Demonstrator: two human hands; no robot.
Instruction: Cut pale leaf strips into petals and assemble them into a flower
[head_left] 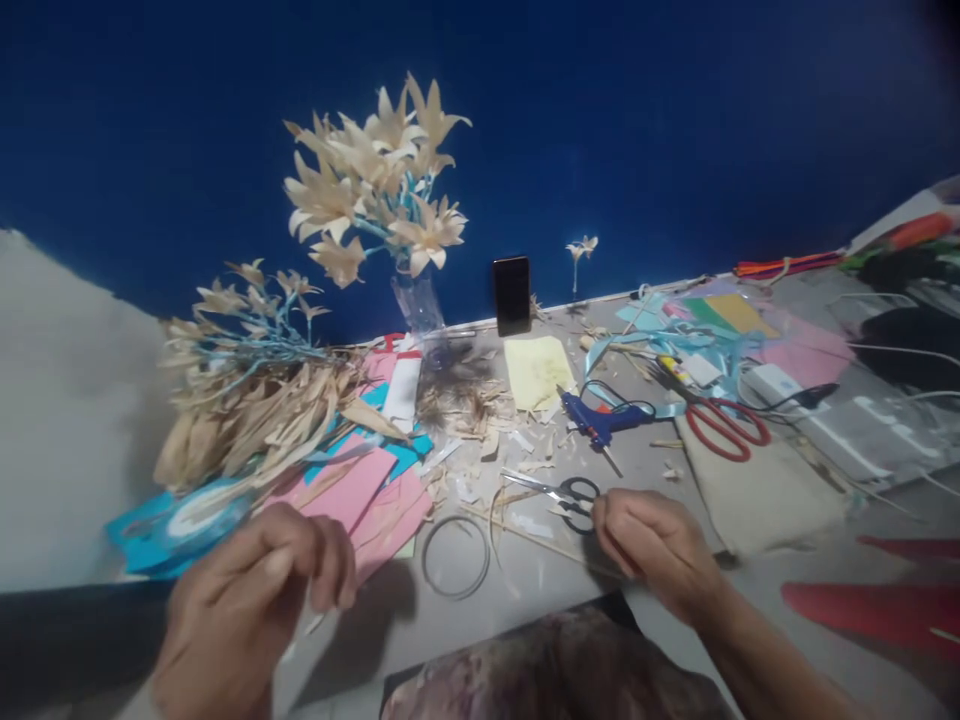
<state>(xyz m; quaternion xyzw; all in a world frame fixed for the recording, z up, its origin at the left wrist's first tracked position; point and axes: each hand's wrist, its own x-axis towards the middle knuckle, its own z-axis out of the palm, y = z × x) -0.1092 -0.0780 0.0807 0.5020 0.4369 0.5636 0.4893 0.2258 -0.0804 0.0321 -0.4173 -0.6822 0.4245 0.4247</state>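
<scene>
My left hand (259,590) is raised over the table's near left side, fingers curled and thumb drawn in. Whether anything is inside it is hidden. At the near right, my right hand (652,545) is closed at the handles of black-handled scissors (577,500), whose blades point left over the scraps. Part of one handle loop is covered by my fingertips. Between the hands lies a coil of thin wire (455,590). Pink paper sheets (390,520) lie just beyond my left hand. A blue glue gun (607,418) rests beyond the scissors.
Pale husk flowers (390,150) stand in a clear vase (421,310), with dried husks (255,420) to the left. A phone (512,295) leans against the blue wall. Red-handled scissors (727,430), a folded cloth (757,500) and a power strip (825,420) occupy the right.
</scene>
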